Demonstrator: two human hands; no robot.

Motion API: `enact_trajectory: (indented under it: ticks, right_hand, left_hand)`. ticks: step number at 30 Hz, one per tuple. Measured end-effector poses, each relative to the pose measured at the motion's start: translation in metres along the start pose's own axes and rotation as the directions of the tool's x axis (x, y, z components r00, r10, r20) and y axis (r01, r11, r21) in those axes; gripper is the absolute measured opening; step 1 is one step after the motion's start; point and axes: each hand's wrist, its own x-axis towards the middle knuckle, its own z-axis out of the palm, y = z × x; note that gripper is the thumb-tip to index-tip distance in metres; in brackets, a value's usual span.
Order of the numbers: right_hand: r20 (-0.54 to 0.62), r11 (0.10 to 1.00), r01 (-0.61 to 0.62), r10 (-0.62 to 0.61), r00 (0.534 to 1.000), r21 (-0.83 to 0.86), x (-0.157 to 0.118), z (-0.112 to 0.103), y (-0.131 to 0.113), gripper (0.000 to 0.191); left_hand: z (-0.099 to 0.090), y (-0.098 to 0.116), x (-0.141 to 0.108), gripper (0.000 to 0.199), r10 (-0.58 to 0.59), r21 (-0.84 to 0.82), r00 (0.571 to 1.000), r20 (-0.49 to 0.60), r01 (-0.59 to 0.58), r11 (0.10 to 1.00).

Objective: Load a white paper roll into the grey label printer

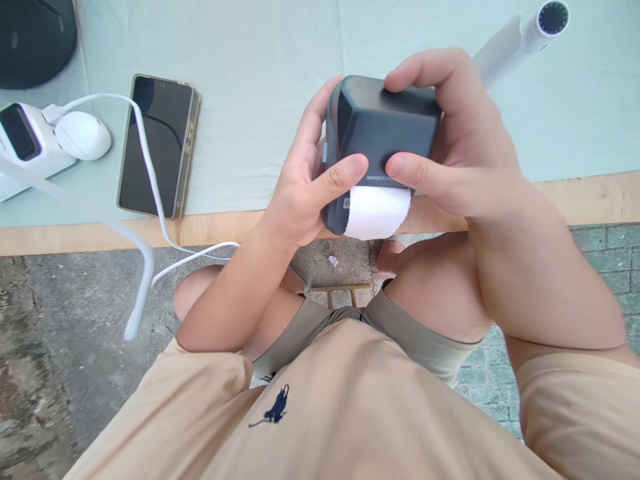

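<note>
Both hands hold a dark label printer [385, 133] above the table's front edge. My left hand [313, 170] wraps its left side, thumb across the front face. My right hand [460, 133] grips the other side, with a finger on top and the thumb on the front beside the printed brand name. A strip of white label paper [379, 212] curls out of the printer's lower side. What lies under the printer is hidden by it and by my fingers.
A phone [156, 147] lies at the left, crossed by a white cable [145, 140]. Left of it are a white power strip [37, 147] with a round white plug [83, 135] and a black round object [35, 40]. A white cylindrical device [525, 40] lies at upper right. A paper scrap [333, 261] is on the floor.
</note>
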Motion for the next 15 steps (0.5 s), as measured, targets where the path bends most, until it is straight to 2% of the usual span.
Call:
enact_trajectory:
  ticks: [3, 7, 12, 15]
  right_hand:
    - [-0.057, 0.998, 0.040, -0.037, 0.998, 0.048, 0.002, 0.004, 0.002, 0.040]
    - [-0.162, 0.996, 0.071, -0.061, 0.985, 0.051, 0.003, 0.010, 0.003, 0.040]
    - [-0.161, 0.990, 0.064, -0.085, 0.983, -0.129, 0.001, 0.013, 0.001, 0.039]
    - [-0.177, 0.989, 0.006, -0.033, 0.984, -0.150, 0.001, 0.014, 0.002, 0.037]
  left_hand:
    - [-0.002, -0.001, 0.002, 0.026, -0.021, -0.131, 1.000, 0.016, 0.022, 0.991]
    - [-0.005, -0.001, 0.006, 0.052, -0.120, -0.205, 0.989, 0.085, 0.135, 0.969]
    - [-0.009, -0.002, 0.007, 0.044, -0.140, -0.130, 0.990, -0.005, 0.138, 0.982]
    - [-0.009, -0.004, 0.006, 0.046, -0.134, -0.114, 0.991, 0.020, 0.135, 0.984]
